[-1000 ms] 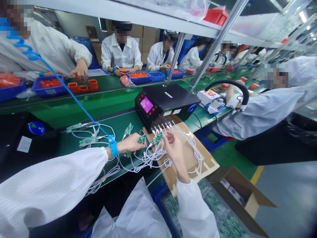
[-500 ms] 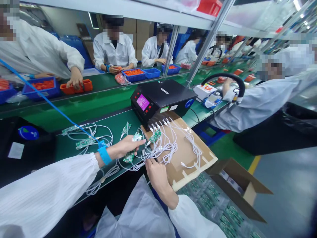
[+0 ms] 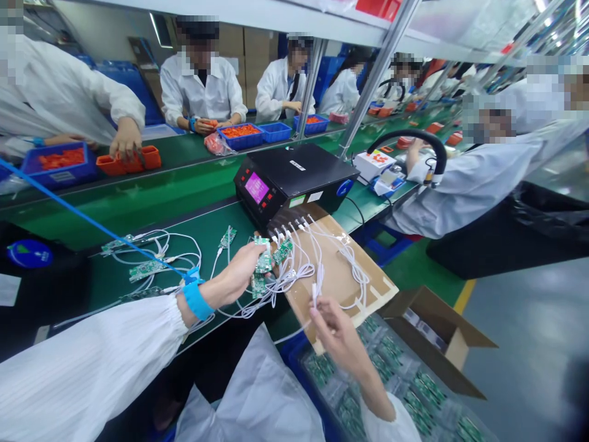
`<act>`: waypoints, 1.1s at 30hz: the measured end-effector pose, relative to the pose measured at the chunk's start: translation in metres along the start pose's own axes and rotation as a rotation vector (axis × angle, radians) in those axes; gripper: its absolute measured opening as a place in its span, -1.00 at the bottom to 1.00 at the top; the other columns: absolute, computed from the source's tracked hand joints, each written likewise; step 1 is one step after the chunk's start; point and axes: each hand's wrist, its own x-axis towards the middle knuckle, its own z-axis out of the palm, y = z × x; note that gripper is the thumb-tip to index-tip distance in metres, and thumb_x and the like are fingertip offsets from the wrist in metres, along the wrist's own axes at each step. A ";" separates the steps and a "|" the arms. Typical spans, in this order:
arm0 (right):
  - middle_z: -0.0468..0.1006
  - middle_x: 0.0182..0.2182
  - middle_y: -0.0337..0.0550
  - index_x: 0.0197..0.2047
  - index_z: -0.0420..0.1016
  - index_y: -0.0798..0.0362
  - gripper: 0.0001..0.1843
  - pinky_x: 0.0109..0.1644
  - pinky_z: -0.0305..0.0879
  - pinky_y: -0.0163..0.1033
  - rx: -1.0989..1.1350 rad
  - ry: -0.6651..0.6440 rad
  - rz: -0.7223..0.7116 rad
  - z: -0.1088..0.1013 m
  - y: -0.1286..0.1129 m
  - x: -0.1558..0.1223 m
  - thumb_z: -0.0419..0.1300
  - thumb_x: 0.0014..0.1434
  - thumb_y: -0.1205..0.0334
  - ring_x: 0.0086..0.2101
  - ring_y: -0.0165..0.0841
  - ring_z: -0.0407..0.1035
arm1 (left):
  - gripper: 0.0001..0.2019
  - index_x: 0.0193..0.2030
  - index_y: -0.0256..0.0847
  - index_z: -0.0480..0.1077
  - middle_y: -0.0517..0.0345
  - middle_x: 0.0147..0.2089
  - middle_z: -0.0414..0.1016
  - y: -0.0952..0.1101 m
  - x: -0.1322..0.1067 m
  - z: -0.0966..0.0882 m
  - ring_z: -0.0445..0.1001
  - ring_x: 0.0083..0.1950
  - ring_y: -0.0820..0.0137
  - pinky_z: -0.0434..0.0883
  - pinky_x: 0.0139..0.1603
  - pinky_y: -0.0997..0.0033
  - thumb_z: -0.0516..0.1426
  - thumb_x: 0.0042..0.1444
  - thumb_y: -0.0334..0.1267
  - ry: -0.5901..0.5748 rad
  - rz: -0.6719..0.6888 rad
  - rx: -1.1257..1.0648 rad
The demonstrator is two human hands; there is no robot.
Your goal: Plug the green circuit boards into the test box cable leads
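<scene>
My left hand [image 3: 239, 273], with a blue band at the wrist, is closed on a green circuit board [image 3: 263, 261]. Just below its fingers a second green board [image 3: 258, 285] shows; whether it is gripped too I cannot tell. Between the fingertips of my right hand [image 3: 338, 331] is the plug end of a white cable [image 3: 315, 293], pointing upward over the cardboard sheet [image 3: 338, 242]. Beyond my left hand another board [image 3: 282, 250] lies by the tangled white cables [image 3: 294, 276]. Those cables run to the front of a black tester box [image 3: 299, 175] with a lit screen.
More cabled boards [image 3: 147, 270] lie on the green bench at left. Below the cardboard sits a tray of bagged circuit boards [image 3: 391, 374], beside an open carton [image 3: 437, 331]. Co-workers sit across the line with blue bins [image 3: 239, 134]; another person's sleeve [image 3: 460, 178] is at right.
My right hand has moved right and lifted a cable's plug end out from the tangle. My left hand has turned, and the board in it now stands more upright.
</scene>
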 end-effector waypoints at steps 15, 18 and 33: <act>0.64 -0.31 -0.13 -0.03 0.49 0.09 -0.74 -0.18 0.37 -0.18 -0.616 0.425 -0.675 0.009 -0.012 0.000 0.26 0.29 0.57 -0.35 -0.34 0.42 | -0.62 -0.24 -0.28 0.51 0.20 -0.30 0.44 -0.031 -0.006 0.038 0.32 -0.45 0.57 0.29 -0.42 0.49 0.45 -0.03 -0.06 -0.016 0.154 0.045; 0.63 -0.35 -0.15 -0.03 0.50 0.09 -0.74 -0.23 0.35 -0.18 -0.616 0.456 -0.666 0.015 -0.008 -0.001 0.28 0.27 0.57 -0.38 -0.35 0.41 | -0.58 -0.28 -0.27 0.45 0.23 -0.32 0.41 -0.037 -0.004 0.039 0.34 -0.50 0.57 0.26 -0.46 0.48 0.46 -0.07 -0.02 0.014 0.172 0.081; 0.64 -0.34 -0.13 -0.02 0.50 0.04 -0.78 -0.24 0.39 -0.15 -0.611 0.481 -0.640 0.016 -0.007 -0.001 0.23 0.34 0.51 -0.38 -0.35 0.46 | -0.50 -0.39 -0.20 0.30 0.33 -0.46 0.31 -0.042 0.001 0.042 0.38 -0.59 0.53 0.23 -0.55 0.48 0.44 -0.08 0.10 0.048 0.253 0.116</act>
